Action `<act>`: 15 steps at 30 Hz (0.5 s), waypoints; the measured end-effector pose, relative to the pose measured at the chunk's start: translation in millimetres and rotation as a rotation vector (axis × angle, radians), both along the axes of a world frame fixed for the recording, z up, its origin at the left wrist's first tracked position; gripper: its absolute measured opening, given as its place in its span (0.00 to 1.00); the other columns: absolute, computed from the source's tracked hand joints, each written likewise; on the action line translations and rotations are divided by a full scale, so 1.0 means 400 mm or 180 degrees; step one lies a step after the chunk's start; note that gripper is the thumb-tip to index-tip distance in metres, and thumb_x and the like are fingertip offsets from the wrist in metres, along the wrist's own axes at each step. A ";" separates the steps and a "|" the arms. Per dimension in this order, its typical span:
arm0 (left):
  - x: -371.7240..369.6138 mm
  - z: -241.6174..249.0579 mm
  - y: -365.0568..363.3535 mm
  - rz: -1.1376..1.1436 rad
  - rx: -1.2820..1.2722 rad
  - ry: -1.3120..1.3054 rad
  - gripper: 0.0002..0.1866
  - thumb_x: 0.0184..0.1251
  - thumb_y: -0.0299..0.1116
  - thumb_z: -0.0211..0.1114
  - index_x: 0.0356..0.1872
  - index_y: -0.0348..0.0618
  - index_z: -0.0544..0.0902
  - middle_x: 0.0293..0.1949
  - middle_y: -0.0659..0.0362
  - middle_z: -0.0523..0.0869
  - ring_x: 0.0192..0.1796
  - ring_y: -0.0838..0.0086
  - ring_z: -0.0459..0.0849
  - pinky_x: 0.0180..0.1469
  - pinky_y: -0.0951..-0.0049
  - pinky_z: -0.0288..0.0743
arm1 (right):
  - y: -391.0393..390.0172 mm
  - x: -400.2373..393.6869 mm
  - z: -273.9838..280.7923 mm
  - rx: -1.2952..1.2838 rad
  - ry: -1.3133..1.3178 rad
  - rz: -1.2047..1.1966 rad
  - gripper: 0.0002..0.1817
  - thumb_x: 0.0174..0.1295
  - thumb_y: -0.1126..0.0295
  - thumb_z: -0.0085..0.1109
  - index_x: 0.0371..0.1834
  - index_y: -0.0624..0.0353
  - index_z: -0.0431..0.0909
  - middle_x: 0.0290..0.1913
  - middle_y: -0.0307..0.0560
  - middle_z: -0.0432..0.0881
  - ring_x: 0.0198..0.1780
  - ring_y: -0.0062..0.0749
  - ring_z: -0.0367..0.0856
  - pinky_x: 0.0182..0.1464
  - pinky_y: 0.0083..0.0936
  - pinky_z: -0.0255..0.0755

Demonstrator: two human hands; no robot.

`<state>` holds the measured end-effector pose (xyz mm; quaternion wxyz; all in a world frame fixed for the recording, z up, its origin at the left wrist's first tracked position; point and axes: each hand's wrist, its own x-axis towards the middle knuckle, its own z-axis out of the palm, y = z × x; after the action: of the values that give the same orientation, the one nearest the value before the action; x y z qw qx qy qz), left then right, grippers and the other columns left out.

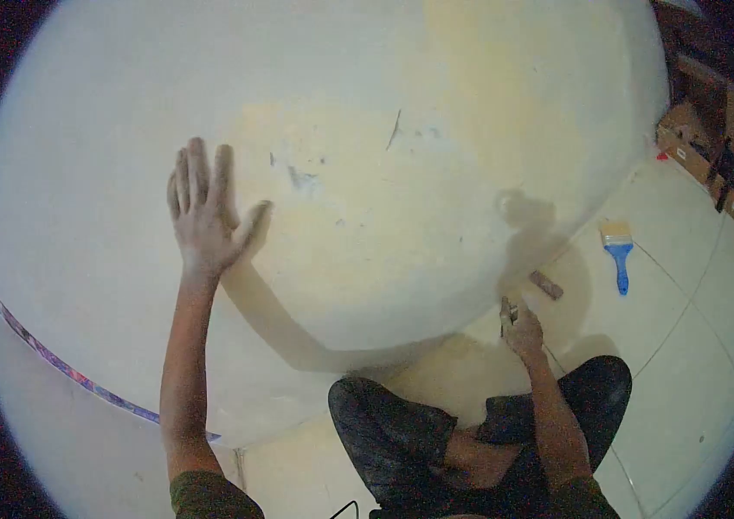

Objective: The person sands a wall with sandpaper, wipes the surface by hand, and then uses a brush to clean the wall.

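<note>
My left hand [207,216] lies flat with its fingers spread on a pale wall [367,52] that has yellowish patches. To the right of that hand are dark scuffs and a thin dark line on the wall. Low on the right, above my knee, my right hand [523,329] is closed around a small dark object [510,313], too small to name. Just beyond it on the tiled floor [679,329] rests a short brown block [546,285]. Farther right lies a paintbrush [618,259] with a blue handle and pale bristles.
My crossed legs [393,432] in dark trousers are at the bottom centre. Cardboard boxes [687,160] and dark items stand at the upper right. A colourful strip [64,369] runs along the lower left. A thin black cable [345,509] shows at the bottom edge.
</note>
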<state>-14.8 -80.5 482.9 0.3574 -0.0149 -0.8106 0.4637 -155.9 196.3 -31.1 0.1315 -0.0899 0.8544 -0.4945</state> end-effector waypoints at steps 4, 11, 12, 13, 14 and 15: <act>0.081 0.041 -0.045 0.0104 -0.0045 0.0396 0.50 0.69 0.67 0.61 0.85 0.57 0.54 0.86 0.47 0.45 0.87 0.50 0.41 0.84 0.42 0.37 | -0.007 -0.014 -0.045 -0.0090 0.0032 0.0027 0.24 0.72 0.48 0.59 0.55 0.60 0.80 0.46 0.58 0.88 0.50 0.57 0.86 0.53 0.51 0.76; 0.255 0.103 -0.174 0.0103 -0.0091 0.0601 0.46 0.72 0.64 0.60 0.85 0.61 0.54 0.87 0.52 0.44 0.87 0.50 0.40 0.84 0.42 0.37 | -0.014 -0.005 -0.125 0.0365 0.0748 0.0091 0.23 0.70 0.61 0.62 0.64 0.61 0.76 0.44 0.59 0.86 0.49 0.58 0.85 0.55 0.49 0.78; 0.277 0.111 -0.197 0.0086 -0.0098 0.0588 0.46 0.71 0.64 0.60 0.85 0.62 0.54 0.87 0.52 0.44 0.87 0.50 0.40 0.84 0.42 0.37 | -0.013 0.000 -0.130 0.0335 0.1202 0.0019 0.23 0.70 0.61 0.61 0.64 0.61 0.76 0.44 0.59 0.86 0.49 0.57 0.85 0.55 0.48 0.78; 0.299 0.118 -0.220 0.0119 -0.0162 0.0595 0.46 0.71 0.63 0.61 0.85 0.58 0.55 0.86 0.51 0.45 0.87 0.48 0.41 0.83 0.42 0.38 | -0.010 0.006 -0.132 0.0301 0.1659 -0.0063 0.23 0.71 0.62 0.61 0.64 0.61 0.76 0.44 0.58 0.86 0.48 0.57 0.85 0.55 0.48 0.78; 0.324 0.121 -0.238 0.0096 -0.0148 0.0531 0.47 0.71 0.63 0.61 0.85 0.57 0.56 0.86 0.50 0.46 0.87 0.48 0.42 0.83 0.42 0.38 | -0.006 0.004 -0.134 0.0276 0.1687 -0.0061 0.23 0.71 0.61 0.61 0.64 0.61 0.76 0.43 0.58 0.86 0.47 0.56 0.86 0.55 0.47 0.78; 0.346 0.120 -0.250 0.0070 -0.0123 0.0469 0.47 0.70 0.63 0.61 0.85 0.56 0.56 0.86 0.50 0.47 0.87 0.48 0.42 0.83 0.42 0.38 | -0.001 0.004 -0.134 0.0251 0.1715 -0.0060 0.23 0.72 0.61 0.60 0.65 0.61 0.75 0.43 0.57 0.86 0.46 0.55 0.86 0.54 0.47 0.79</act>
<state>123.5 -180.6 530.7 0.4107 0.0213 -0.7730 0.4830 -154.4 195.9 -84.7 -0.1017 -0.2052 0.8780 -0.4204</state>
